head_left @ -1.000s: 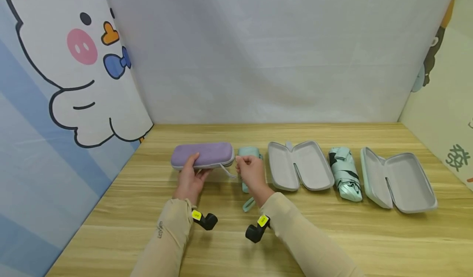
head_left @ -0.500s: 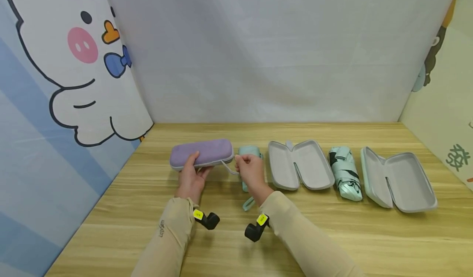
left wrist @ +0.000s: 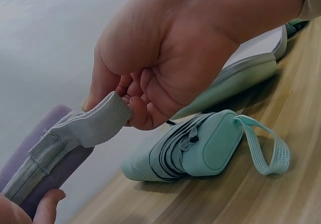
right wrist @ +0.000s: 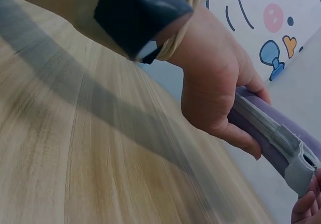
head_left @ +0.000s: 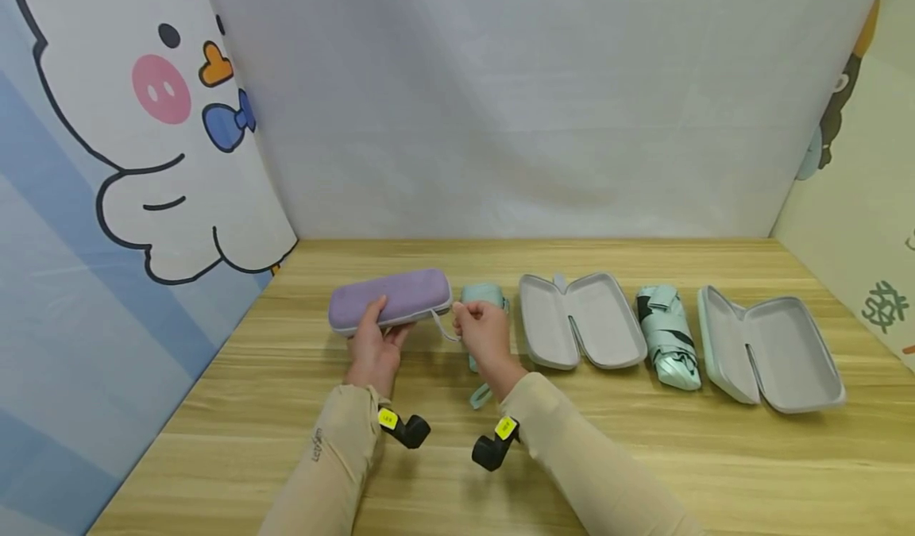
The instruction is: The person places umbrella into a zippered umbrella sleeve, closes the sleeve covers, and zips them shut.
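Note:
A purple zip case (head_left: 389,298) with a grey zipped edge is raised off the wooden table, tilted up at its right end. My left hand (head_left: 373,353) grips it from the front, thumb over the lid and fingers underneath. At its right end my right hand (head_left: 484,331) pinches with thumb and forefinger at the zipper; the pull itself is hidden by the fingers. A grey ribbed strap (left wrist: 95,121) loops out from the zipped edge and touches the right hand's curled lower fingers. Behind that hand a mint folding umbrella (left wrist: 183,148) with a wrist loop lies on the table.
Two cases lie open with grey linings, one grey-lined case (head_left: 582,321) right of the mint umbrella and one mint case (head_left: 775,353) at far right. Between them lies a mint-and-black folded umbrella (head_left: 668,337). A white curtain (head_left: 529,123) hangs behind the table.
The case's right end has risen slightly. The right hand has shifted a little left, and the strap now lies against its fingers.

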The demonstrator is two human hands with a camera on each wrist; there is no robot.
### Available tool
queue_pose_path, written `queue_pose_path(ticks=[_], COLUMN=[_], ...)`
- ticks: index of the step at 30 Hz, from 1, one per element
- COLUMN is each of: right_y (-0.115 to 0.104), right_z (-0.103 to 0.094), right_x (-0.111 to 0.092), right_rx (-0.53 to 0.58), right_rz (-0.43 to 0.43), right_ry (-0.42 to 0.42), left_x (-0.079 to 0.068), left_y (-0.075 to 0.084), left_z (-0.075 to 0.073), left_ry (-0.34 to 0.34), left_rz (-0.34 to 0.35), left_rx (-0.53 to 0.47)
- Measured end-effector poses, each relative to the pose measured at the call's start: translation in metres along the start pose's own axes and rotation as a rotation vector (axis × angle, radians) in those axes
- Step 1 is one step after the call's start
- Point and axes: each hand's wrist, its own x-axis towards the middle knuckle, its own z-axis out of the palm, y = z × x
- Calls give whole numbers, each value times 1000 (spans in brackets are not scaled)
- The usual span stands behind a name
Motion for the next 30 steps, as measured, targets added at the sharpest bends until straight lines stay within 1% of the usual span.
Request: queue_pose_path(ticks=[5,12,21,25,30], right_y=[0,1,3,5,7], right_z=[1,0,2,5,9], right_x=[0,0,-2,-2,-2], right_rx=[-5,10,-33,-51,-48], right_rz=[12,-8,-26,-61,-108], right_ry=[5,4,3,15,21], left_x=[-2,0,-2,-3,-2], left_y=[-2,-5,-8,-9,-11], left_z=[2,3,5,5,6], left_ry=[10,25,38,42,38], left_rz=[-2,13,18,14,21], left_rx=[-28,-34,-66,-72,-75])
